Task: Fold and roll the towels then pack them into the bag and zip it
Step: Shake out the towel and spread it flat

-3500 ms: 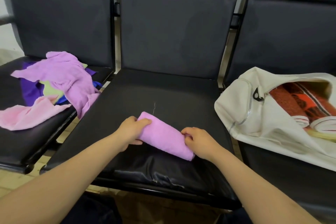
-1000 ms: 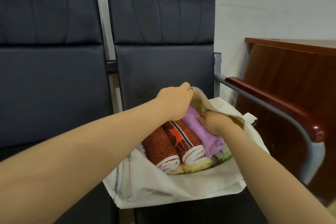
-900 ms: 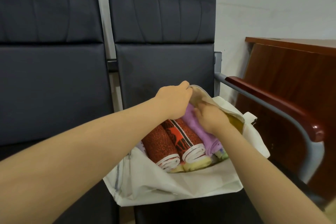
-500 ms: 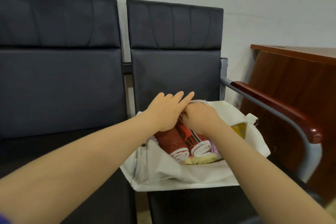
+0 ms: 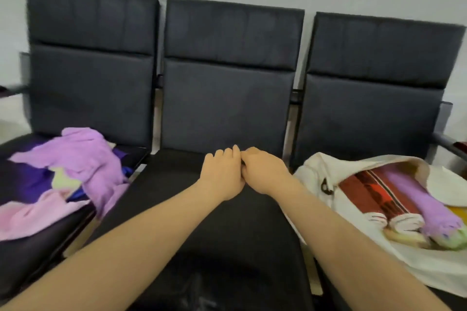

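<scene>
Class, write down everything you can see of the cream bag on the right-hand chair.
The cream bag looks like soft cloth and lies slumped on the right-hand chair. Its mouth gapes unzipped, with a dark zip pull at the near corner. Rolled towels lie side by side inside it: red patterned rolls, a purple roll and paler rolls beneath them.
</scene>
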Motion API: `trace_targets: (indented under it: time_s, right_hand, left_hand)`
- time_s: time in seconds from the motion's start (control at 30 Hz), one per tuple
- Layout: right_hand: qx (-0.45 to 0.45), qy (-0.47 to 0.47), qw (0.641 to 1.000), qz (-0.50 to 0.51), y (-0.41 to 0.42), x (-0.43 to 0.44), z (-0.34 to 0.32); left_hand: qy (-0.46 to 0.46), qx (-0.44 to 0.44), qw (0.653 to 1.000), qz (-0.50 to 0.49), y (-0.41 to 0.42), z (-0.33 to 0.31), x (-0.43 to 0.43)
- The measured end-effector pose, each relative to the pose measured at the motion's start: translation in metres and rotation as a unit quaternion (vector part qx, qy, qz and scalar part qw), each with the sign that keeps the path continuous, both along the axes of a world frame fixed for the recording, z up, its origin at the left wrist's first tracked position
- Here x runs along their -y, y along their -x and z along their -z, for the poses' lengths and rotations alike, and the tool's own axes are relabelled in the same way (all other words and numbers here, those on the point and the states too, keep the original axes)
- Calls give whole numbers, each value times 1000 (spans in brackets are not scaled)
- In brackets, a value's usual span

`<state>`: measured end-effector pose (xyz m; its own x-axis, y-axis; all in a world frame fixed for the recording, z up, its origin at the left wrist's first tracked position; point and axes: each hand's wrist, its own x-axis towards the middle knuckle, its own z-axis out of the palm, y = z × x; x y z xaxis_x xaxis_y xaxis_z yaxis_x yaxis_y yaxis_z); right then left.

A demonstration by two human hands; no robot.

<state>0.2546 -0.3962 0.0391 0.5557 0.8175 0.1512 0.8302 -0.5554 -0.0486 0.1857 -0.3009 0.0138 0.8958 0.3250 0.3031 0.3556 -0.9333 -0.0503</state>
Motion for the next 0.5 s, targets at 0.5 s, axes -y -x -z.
trace_targets:
  time_s: [0.5]
  right_hand:
    - [-93, 144, 971, -164, 154, -248, 112]
  left_hand:
    - [156, -32, 939, -306, 187, 118, -218]
